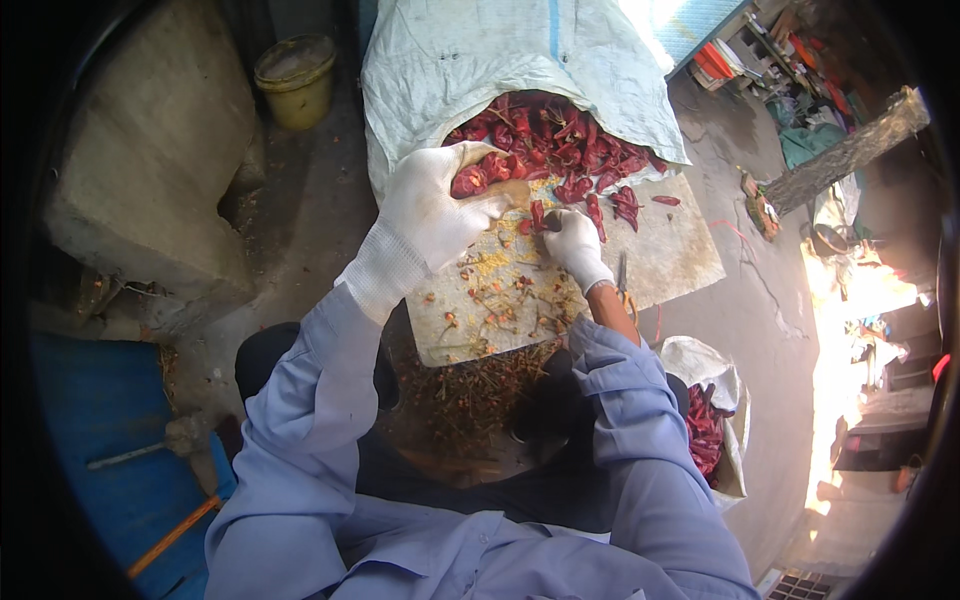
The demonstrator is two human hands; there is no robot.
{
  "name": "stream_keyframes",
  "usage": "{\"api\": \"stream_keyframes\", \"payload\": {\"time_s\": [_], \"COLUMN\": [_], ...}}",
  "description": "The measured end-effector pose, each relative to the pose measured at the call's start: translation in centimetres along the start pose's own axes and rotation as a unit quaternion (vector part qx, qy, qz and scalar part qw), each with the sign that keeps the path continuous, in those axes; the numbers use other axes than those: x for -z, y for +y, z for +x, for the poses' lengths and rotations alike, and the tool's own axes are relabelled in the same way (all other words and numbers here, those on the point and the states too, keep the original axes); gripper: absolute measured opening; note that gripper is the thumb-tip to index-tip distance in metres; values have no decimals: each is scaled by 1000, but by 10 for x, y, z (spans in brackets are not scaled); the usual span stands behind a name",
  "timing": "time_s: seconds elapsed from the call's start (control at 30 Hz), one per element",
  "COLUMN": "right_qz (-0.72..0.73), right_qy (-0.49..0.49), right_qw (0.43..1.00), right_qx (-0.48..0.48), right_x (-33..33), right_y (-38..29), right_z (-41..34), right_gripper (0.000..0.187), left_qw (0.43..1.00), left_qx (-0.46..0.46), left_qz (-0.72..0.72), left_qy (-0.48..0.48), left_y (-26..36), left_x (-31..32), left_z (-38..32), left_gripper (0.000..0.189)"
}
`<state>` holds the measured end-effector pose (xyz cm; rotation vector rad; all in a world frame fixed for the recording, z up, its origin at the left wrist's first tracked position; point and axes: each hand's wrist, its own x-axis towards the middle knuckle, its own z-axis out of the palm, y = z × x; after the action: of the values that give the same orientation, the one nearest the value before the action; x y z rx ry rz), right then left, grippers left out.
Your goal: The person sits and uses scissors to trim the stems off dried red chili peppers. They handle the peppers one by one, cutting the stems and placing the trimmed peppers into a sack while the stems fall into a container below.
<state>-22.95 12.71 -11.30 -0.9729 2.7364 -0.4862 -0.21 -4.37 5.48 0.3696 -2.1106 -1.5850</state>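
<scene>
My left hand [431,199], in a white knitted glove with a tan-stained fingertip, is curled round several dried red chillies [480,178] at the mouth of a white woven sack [480,52]. More dried chillies [555,135] spill from that sack onto a pale sheet [667,247]. To the right, my right hand [574,244], also gloved, has its fingertips closed at a small dried chilli [537,214]; the fingers partly hide the grip. Scissors [624,281] with orange handles lie beside my right wrist. Cut stems and yellow seeds [495,262] are strewn on the sheet below both hands.
A heap of stems [465,390] covers the floor between my feet. An open white sack [739,450] of red chillies stands by my right leg. A yellow bucket [295,82], a concrete block [157,165] and a wooden post [847,154] stand around.
</scene>
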Motion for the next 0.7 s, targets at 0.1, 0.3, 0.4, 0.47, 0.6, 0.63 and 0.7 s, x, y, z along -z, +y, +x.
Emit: {"api": "stream_keyframes", "payload": {"time_s": [0.1,0.3,0.4,0.47,0.6,0.63,0.7], "right_qz": [15,86,97,127,233,269,306], "right_qy": [40,31,18,26,-10,-18,-6], "right_qw": [998,994,990,978,954,943,932], "right_qx": [47,61,105,165,191,197,193], "right_x": [12,52,68,76,85,86,90], "right_y": [0,-13,-25,-33,-49,-53,-59], "right_z": [-7,-26,-37,-46,-60,-62,-65], "right_gripper": [22,30,27,27,30,31,37], "left_qw": [998,990,980,972,954,953,950], "left_qx": [33,-64,-95,-99,-118,-114,-104], "left_qz": [54,124,171,209,261,267,280], "left_qy": [-6,-4,-31,-48,-88,-89,-91], "left_y": [-4,-19,-28,-33,-37,-38,-40], "left_x": [-7,-20,-30,-38,-47,-50,-56], "left_z": [0,2,4,5,7,8,10], "left_gripper": [29,32,33,34,35,35,34]}}
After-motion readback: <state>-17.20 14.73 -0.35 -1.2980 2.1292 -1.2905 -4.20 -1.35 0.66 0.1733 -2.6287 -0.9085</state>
